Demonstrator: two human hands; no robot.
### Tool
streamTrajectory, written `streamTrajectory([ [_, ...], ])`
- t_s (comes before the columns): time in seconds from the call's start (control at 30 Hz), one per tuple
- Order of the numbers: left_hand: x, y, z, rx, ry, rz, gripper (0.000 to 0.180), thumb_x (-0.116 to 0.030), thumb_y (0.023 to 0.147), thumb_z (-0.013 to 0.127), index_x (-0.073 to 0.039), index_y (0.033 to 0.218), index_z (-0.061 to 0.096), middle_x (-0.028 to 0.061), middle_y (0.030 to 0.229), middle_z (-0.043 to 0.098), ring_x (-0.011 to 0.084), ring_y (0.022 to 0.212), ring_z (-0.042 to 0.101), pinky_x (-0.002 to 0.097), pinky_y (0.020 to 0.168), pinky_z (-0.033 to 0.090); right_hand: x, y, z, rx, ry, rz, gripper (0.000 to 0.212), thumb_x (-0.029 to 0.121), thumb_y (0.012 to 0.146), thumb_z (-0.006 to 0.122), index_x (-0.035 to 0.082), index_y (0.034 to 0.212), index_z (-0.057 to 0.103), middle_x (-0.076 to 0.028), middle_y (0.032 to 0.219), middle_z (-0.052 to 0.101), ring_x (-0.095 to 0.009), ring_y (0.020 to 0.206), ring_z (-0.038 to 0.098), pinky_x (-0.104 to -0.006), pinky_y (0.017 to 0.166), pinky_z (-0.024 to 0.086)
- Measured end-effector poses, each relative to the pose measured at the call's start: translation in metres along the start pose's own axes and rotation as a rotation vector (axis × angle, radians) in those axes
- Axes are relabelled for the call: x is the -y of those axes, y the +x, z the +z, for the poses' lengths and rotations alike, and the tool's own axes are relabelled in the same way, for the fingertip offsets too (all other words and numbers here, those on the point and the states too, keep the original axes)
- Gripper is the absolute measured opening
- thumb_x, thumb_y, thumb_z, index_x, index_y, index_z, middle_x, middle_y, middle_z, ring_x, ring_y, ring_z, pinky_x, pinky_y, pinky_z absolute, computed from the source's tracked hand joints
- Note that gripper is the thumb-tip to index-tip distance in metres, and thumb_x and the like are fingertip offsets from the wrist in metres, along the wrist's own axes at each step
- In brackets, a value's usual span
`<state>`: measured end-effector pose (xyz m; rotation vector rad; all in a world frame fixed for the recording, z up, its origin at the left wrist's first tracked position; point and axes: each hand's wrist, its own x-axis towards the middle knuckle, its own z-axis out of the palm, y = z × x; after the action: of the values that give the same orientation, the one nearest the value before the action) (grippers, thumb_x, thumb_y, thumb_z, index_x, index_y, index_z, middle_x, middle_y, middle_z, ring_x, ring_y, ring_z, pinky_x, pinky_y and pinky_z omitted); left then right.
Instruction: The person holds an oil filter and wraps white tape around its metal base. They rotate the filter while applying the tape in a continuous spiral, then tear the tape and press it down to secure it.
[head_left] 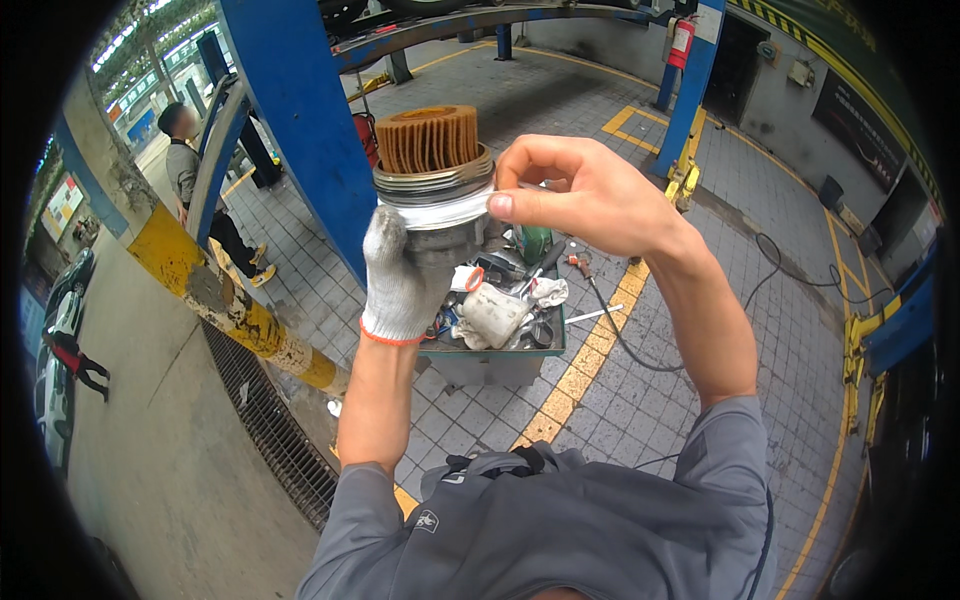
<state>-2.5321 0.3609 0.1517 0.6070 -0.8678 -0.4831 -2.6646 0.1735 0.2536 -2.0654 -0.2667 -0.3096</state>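
Observation:
A metal filter housing (440, 245) is held up at chest height in my left hand (390, 265), which wears a white knitted glove with an orange cuff. Its fingers are mostly hidden behind the housing. Out of the top stands a brown, pleated oil filter element (428, 140), darkened as if oily. Below the threaded rim, a white tape-like band (440, 212) wraps around the housing. My bare right hand (585, 190) has curled fingers. Its thumb and forefinger pinch at the band's right edge; what lies between the fingertips is partly hidden.
Beneath my hands stands a bin (490, 350) heaped with rags, containers and used parts. A black hose (640, 355) runs over the tiled floor. Blue lift posts (290, 120) rise nearby, next to a yellow-painted pillar (200, 260). One person (185, 165) stands at left, another (75, 360) farther off.

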Motion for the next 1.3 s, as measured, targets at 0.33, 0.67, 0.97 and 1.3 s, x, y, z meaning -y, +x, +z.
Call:
streamTrajectory([
  [0.33, 0.003, 0.006, -0.001, -0.151, 0.369, 0.161, 0.093, -0.078, 0.104, 0.050, -0.003, 0.157, 0.045, 0.0106, 0.144, 0.063, 0.0192, 0.129, 0.062, 0.0367, 0.110, 0.051, -0.003, 0.000, 0.010, -0.111, -0.045, 0.056, 0.027, 0.029, 0.101, 0.081, 0.006, 0.095, 0.069, 0.004, 0.090, 0.066, -0.006, 0.086, 0.058, -0.0263, 0.077, 0.048],
  [0.67, -0.003, -0.002, 0.012, -0.269, 0.337, 0.064, 0.058, -0.007, 0.095, 0.080, -0.002, 0.146, 0.054, 0.0109, 0.131, 0.072, 0.0180, 0.117, 0.070, 0.0339, 0.103, 0.058, 0.000, -0.002, 0.015, -0.055, -0.149, 0.033, 0.030, 0.034, 0.100, 0.078, 0.004, 0.105, 0.075, -0.009, 0.101, 0.073, -0.020, 0.101, 0.069, -0.0366, 0.093, 0.054],
  [0.97, -0.001, -0.003, 0.006, -0.163, 0.150, 0.058, 0.068, -0.028, 0.093, 0.078, -0.001, 0.149, 0.054, 0.0120, 0.134, 0.072, 0.0228, 0.118, 0.073, 0.0405, 0.102, 0.060, 0.002, -0.006, -0.009, -0.019, -0.500, -0.160, 0.032, 0.037, 0.104, 0.072, 0.006, 0.113, 0.072, -0.009, 0.107, 0.065, -0.024, 0.104, 0.064, -0.0382, 0.093, 0.052],
  [1.3, -0.004, -0.003, 0.003, 0.032, 0.087, -0.026, 0.083, -0.058, 0.094, 0.073, -0.003, 0.153, 0.054, 0.0157, 0.138, 0.072, 0.0301, 0.116, 0.074, 0.0458, 0.098, 0.062, 0.008, -0.005, -0.009, -0.047, -0.479, -0.097, 0.046, 0.049, 0.103, 0.073, 0.008, 0.122, 0.072, -0.016, 0.117, 0.067, -0.032, 0.113, 0.066, -0.0430, 0.099, 0.053],
])
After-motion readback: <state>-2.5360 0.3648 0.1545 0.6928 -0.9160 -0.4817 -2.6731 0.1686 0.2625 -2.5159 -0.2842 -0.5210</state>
